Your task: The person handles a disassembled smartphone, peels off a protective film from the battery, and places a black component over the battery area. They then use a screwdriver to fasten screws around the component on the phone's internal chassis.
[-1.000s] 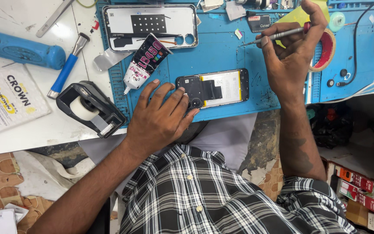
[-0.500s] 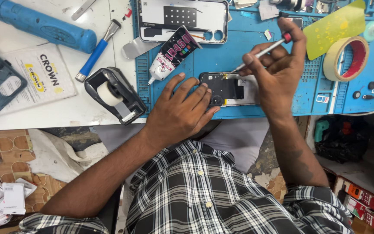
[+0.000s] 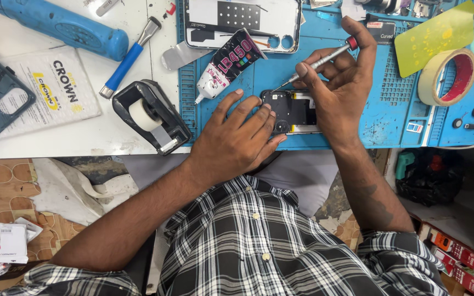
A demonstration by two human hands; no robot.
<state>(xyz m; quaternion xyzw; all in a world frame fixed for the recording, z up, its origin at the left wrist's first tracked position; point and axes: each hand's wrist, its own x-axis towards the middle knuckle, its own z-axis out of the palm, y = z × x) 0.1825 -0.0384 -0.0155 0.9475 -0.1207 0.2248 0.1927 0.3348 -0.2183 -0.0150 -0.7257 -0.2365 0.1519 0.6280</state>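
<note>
While the left hand [image 3: 236,140] presses flat on the opened phone [image 3: 292,111] at the blue mat's [image 3: 382,118] six o'clock edge, the right hand [image 3: 340,82] pinches a slim screwdriver [image 3: 316,62], tip at eleven o'clock on the light, likely fragile board, best steadied by its edges.

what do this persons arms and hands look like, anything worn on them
Both hands are bare: the left hand and the right hand show no gloves, and no rings or watch can be seen. The forearms are uncovered. A dark tattoo marks the right forearm. The plaid shirt, checked in black, grey and white, has short sleeves that end near the elbows.
</note>
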